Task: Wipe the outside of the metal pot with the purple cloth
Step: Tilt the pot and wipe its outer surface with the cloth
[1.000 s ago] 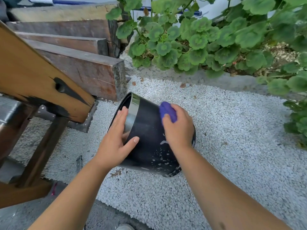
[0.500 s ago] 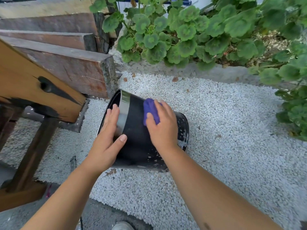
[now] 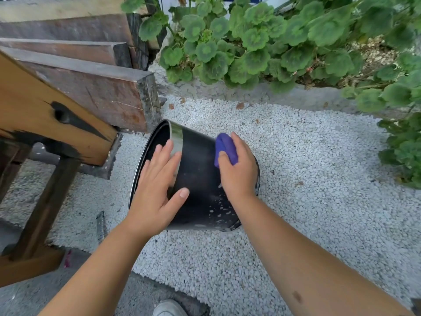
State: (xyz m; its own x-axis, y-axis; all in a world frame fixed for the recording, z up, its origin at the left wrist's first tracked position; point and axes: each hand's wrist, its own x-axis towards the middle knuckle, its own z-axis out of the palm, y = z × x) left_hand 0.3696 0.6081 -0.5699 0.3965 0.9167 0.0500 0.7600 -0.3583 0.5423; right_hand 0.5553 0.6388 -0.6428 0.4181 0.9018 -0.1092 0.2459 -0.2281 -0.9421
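Observation:
The metal pot (image 3: 200,179) lies tilted on its side on white gravel, its dark wall facing up and its open mouth turned to the left. My left hand (image 3: 157,190) rests flat on the wall near the shiny rim, fingers spread and thumb across the side. My right hand (image 3: 239,172) presses the bunched purple cloth (image 3: 225,148) against the upper right of the wall, near the pot's base. Pale specks dot the lower wall beside my right wrist.
A wooden bench (image 3: 45,124) with dark legs stands at the left, with stacked timber beams (image 3: 95,87) behind it. Green leafy plants (image 3: 262,46) line the far and right sides behind a concrete kerb. My shoe tip (image 3: 169,308) shows at the bottom edge.
My right hand has slid the purple cloth along the pot wall, toward the rim and then back toward the base. My left hand has kept its place on the pot.

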